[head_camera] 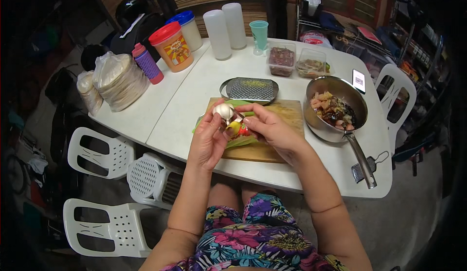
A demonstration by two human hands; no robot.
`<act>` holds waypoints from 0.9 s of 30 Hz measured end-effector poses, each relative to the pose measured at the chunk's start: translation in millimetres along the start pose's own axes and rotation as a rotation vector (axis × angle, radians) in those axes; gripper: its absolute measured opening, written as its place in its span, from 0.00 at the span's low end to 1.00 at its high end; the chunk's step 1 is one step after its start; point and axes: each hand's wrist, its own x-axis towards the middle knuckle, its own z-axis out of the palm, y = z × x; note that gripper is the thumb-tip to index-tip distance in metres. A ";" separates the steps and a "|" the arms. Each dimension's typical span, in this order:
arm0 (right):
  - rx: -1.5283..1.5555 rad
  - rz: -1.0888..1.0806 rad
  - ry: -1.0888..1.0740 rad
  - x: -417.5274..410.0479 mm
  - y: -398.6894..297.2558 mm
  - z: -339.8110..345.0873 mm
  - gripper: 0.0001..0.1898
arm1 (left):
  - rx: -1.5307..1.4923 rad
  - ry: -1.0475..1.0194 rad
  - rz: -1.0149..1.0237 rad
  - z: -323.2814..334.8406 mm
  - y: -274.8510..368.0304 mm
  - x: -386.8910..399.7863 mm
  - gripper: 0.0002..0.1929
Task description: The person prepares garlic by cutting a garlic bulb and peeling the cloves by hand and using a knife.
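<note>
Between the fingers and thumb of my left hand (211, 136) is a whole white garlic bulb (223, 111), raised above the wooden cutting board (264, 151). My right hand (266, 125) pinches what looks like a small knife (239, 115), its thin blade close to the bulb's right side; fingers hide most of it. Beneath my hands, a green plastic bag (239, 142) and a red-and-yellow packet (243, 129) lie on the board, partly covered. Just beyond, a metal box grater (251, 89) lies on its side, with yellowish shreds on its upper face.
Right of the board stands a steel saucepan (312, 127) holding meat and dark sauce, its handle towards me. A small grater (363, 169) lies beneath that handle. Behind are food containers (281, 60), a phone (359, 81), a green cup (259, 33) and white bottles (217, 33).
</note>
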 end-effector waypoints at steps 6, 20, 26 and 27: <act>0.109 0.044 -0.001 2.1 0.5 8.6 0.22 | 0.150 -0.010 0.154 -3.7 -1.9 -0.1 0.22; 0.013 0.008 -0.006 13.4 17.9 5.9 0.24 | 0.480 0.097 0.450 -8.6 -13.9 11.2 0.18; 0.108 0.048 -0.039 13.6 18.0 2.4 0.24 | 0.562 0.011 0.559 -14.7 -16.3 19.6 0.17; 0.105 0.047 -0.032 14.2 18.6 1.8 0.24 | 0.562 0.011 0.559 -14.9 -16.0 20.7 0.17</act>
